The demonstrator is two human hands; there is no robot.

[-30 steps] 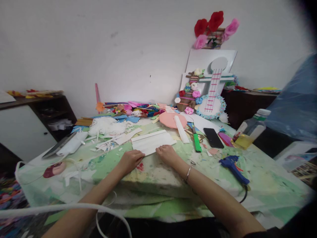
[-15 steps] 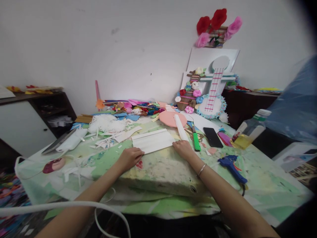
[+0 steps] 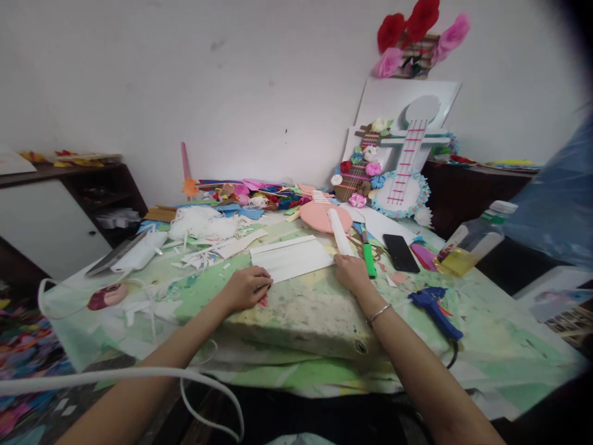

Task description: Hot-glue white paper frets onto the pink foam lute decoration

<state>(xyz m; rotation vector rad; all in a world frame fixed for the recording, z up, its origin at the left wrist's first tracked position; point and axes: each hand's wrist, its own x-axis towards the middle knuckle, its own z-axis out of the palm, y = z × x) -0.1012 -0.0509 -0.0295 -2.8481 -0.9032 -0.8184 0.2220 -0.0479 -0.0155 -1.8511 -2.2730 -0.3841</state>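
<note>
A white sheet of paper or card (image 3: 296, 258) lies on the paint-stained green cloth, with a narrow strip raised or creased along its far edge. My left hand (image 3: 246, 288) rests at its near left corner, fingers bent and pinching the edge. At the near right corner, the fingers of my right hand (image 3: 352, 272) are closed on the sheet; part of them is hidden behind the hand. Just past my right hand, a white strip (image 3: 340, 232) leans over a pink round piece (image 3: 319, 216). A green-handled cutter (image 3: 369, 258) lies to the right of that hand.
A blue glue gun (image 3: 435, 312), a black phone (image 3: 401, 253) and a bottle of yellow liquid (image 3: 470, 244) stand or lie at the right. White shreds (image 3: 204, 224) and paper scraps cover the back left. Decorated paper instruments (image 3: 403, 188) lean on the wall. A white cable (image 3: 139, 372) crosses the foreground.
The whole view has shifted slightly. My right hand has slid a little along the sheet's right corner, towards the white strip. The left hand keeps to its corner, its fingers more bent.
</note>
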